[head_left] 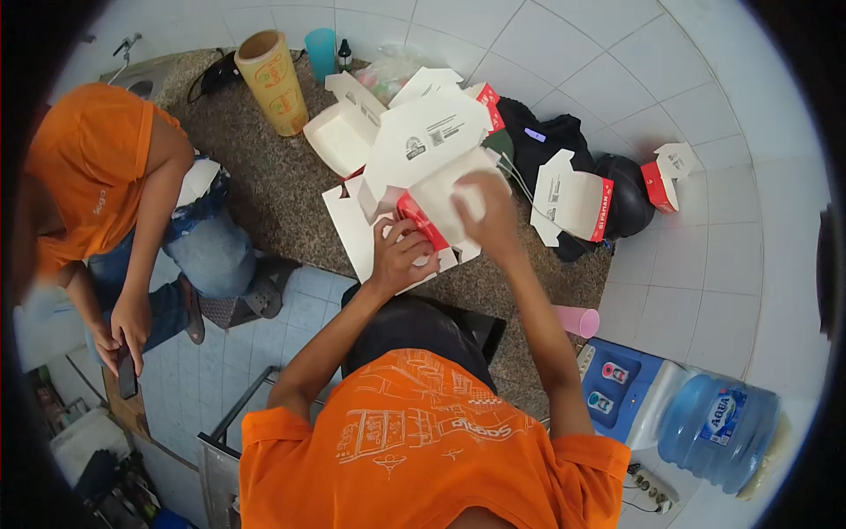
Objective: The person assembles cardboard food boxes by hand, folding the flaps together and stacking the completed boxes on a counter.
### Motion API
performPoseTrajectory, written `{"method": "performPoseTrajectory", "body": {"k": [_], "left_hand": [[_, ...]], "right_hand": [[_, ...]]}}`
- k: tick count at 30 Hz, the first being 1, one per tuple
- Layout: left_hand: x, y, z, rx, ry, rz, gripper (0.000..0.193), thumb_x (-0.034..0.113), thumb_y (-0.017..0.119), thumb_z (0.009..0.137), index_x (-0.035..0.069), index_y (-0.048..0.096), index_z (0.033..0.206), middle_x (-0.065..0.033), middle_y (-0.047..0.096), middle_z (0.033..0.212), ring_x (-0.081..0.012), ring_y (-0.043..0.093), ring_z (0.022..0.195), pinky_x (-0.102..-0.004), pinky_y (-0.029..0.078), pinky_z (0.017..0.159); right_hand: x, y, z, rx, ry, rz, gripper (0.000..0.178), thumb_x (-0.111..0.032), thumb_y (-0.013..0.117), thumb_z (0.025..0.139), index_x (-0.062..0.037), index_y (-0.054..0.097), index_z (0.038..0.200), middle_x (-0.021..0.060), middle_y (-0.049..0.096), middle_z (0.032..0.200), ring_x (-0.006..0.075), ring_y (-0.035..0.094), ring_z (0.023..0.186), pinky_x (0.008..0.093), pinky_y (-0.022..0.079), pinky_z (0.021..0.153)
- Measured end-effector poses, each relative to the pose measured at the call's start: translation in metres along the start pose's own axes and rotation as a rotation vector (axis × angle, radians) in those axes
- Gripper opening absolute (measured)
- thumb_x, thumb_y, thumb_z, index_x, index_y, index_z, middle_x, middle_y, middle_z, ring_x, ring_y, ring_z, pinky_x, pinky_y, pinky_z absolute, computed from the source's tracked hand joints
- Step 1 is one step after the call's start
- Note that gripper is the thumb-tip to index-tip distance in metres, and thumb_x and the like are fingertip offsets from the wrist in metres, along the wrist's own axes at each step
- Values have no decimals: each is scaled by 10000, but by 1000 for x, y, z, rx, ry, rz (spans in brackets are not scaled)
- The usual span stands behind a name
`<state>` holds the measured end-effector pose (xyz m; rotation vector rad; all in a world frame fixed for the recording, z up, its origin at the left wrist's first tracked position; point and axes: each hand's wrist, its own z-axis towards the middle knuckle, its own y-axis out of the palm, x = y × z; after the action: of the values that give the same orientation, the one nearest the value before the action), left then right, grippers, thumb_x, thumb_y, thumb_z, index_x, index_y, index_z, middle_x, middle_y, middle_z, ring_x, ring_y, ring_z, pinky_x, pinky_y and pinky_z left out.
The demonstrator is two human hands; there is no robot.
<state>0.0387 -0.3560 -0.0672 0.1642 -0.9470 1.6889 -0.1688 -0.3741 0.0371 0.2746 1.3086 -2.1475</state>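
To the left of the granite counter (pixel 229 167), a co-worker (pixel 97 167) sits with a dark phone (pixel 128 375) in hand; toward the counter's far edge stand a yellow-printed cardboard tube (pixel 273 84), a turquoise cup (pixel 321 53) and a small dark bottle (pixel 345 55); just nearer lies a white takeaway box (pixel 342 141), walls up and lid open; by the near edge, flat white cardboard (pixel 345 231) spreads under the work; the left hand (pixel 403 254) bends its fingers against the red front panel of the box in work (pixel 421 219), though whether they pinch it I cannot tell; the right hand (pixel 486 212) is over the pale inside, thumb and fingers apart; this box looks partly formed, its front not evidently locked and its lid not closed; farther right, by black cloth (pixel 538 132), another open box (pixel 577 203) has a raised red wall, and beyond a black helmet (pixel 624 196) a small red-and-white box (pixel 661 185) stands with its flap up, so several look shaped but none of these is shut; a pink cup (pixel 577 321) lies by the right edge; motion blurs the right fingertips, so contact is unclear; overlapping white panels hide the lid's hinge and how many sheets lie beneath.
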Motion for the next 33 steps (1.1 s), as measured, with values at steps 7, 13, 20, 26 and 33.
{"method": "performPoseTrajectory", "body": {"k": [7, 13, 20, 26, 33], "left_hand": [[8, -18, 7, 62, -137, 115, 378, 354, 882, 689, 161, 717, 969, -10, 631, 1107, -313, 521, 1195, -478, 339, 1007], [-18, -23, -1, -54, -209, 60, 635, 448, 912, 661, 141, 675, 1163, -120, 648, 1131, -286, 666, 976, -420, 546, 785], [-4, -25, 3, -143, -456, 137, 842, 442, 919, 627, 143, 569, 1332, -129, 692, 1143, -343, 720, 963, -430, 597, 748], [-5, -13, -4, -144, -533, 36, 798, 405, 896, 678, 142, 549, 1347, -123, 669, 1186, -332, 709, 1002, -427, 593, 748], [2, -10, -4, -7, -419, -133, 713, 324, 908, 706, 69, 548, 1267, -111, 633, 1217, -323, 675, 1052, -417, 576, 804]], "right_hand": [[-53, 15, -64, -321, 129, -77, 144, -162, 619, 934, -41, 602, 1011, 186, 659, 914, 375, 633, 889, 491, 481, 839], [-83, 32, -11, -386, 343, -205, 218, -250, 593, 993, -32, 591, 988, 156, 698, 859, 383, 696, 701, 496, 532, 620], [-80, 60, -2, -409, 371, -332, 259, -293, 594, 996, -34, 604, 1013, 146, 715, 874, 384, 719, 717, 501, 550, 607], [-73, 75, -12, -462, 352, -305, 263, -277, 544, 965, -25, 604, 1013, 185, 706, 875, 405, 718, 737, 524, 556, 645], [-60, 75, -15, -410, 442, -179, 290, -319, 513, 981, -51, 626, 974, 187, 698, 915, 397, 703, 820, 553, 541, 740]]}}
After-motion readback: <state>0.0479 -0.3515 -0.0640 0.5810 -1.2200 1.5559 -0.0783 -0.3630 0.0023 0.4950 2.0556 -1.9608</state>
